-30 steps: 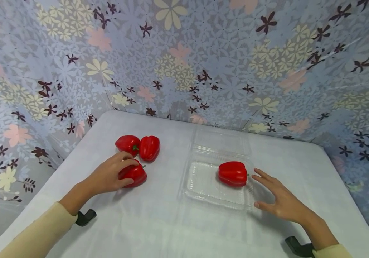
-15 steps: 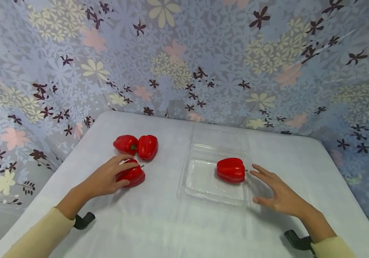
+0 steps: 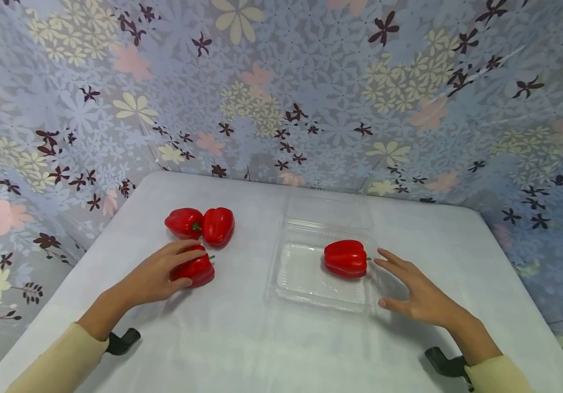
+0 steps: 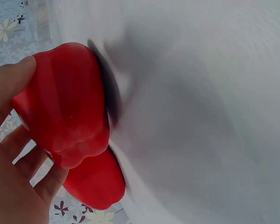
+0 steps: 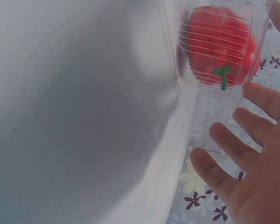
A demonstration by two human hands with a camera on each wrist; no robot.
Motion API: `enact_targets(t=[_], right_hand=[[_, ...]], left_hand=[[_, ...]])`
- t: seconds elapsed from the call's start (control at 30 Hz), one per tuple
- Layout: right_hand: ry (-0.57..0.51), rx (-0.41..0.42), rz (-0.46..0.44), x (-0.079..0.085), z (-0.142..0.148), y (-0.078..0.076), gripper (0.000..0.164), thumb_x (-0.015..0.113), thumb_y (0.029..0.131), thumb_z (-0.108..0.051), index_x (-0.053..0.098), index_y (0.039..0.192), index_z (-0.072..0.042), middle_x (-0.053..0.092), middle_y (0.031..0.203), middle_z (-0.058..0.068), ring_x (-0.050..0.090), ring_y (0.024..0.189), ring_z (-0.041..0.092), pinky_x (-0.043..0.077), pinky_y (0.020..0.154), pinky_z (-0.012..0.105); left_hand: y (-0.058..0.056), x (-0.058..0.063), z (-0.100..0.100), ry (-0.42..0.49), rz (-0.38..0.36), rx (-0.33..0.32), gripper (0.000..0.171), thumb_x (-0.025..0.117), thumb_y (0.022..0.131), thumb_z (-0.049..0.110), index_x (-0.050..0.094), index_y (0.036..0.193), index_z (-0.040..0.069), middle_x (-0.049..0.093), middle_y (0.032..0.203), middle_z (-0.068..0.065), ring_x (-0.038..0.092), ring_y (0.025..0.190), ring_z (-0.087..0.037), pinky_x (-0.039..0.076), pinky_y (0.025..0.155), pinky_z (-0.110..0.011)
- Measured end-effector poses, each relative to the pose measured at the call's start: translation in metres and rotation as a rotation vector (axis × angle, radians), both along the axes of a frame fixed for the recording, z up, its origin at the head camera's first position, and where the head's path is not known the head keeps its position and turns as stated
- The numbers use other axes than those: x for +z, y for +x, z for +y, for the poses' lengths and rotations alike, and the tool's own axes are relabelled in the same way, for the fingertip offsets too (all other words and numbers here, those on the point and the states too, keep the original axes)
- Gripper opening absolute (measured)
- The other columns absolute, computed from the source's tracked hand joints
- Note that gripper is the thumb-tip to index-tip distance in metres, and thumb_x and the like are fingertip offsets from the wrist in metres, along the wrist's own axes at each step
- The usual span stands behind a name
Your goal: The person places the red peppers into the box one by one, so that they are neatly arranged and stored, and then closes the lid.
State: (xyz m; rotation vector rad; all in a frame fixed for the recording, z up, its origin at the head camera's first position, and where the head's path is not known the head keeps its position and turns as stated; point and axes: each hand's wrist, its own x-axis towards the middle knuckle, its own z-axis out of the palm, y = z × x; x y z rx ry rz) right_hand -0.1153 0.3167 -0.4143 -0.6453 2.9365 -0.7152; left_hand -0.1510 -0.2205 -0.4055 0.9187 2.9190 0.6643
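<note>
In the head view, the 2 hands are well apart. The left hand (image 3: pixel 155 273) grips a red bell pepper (image 3: pixel 199 269), thumb nearest the wearer, fingers over its far side. Just past those fingers lie 2 more red bell peppers, the left one (image 3: pixel 183 222) beside the right one (image 3: pixel 219 227). Between the hands, nearer the right hand (image 3: pixel 424 293), a hinged clear plastic container (image 3: pixel 298 273) lies open on the white tabletop (image 3: pixel 261 355), holding 1 red bell pepper, the boxed pepper (image 3: pixel 345 259), its stem towards the right fingertips. The right hand holds nothing, thumb and fingers spread apart.

In the left wrist view, the thumb presses the gripped pepper's side; another pepper shows partly behind it, below the fingers.

In the right wrist view, the boxed pepper shows through a ribbed wall just beyond the spread fingers; I cannot tell whether they touch the plastic.
</note>
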Motion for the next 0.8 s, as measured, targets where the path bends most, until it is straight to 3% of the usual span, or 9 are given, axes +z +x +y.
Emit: enact_targets(t=[0.23,0.8], right_hand=[[0.011,0.002,0.005,0.004,0.001,0.0,0.078,0.079,0.079,-0.031,0.046,0.146,-0.008,0.034,0.158,0.02,0.036,0.139,0.046,0.035,0.099,0.078],[0.009,-0.009,-0.012,0.0,0.0,-0.001,0.08,0.079,0.077,-0.033,0.047,0.146,-0.009,0.035,0.159,0.019,0.036,0.139,0.046,0.035,0.099,0.079]], left_hand=[[-0.002,0.001,0.001,-0.024,0.018,-0.009,0.068,0.085,0.074,0.012,0.059,0.137,0.014,0.053,0.143,-0.013,0.049,0.13,-0.035,0.061,0.084,-0.047],[0.0,0.012,-0.004,-0.048,-0.089,0.016,0.077,0.087,0.071,0.009,0.055,0.14,0.015,0.05,0.146,-0.016,0.048,0.13,-0.04,0.062,0.082,-0.047]])
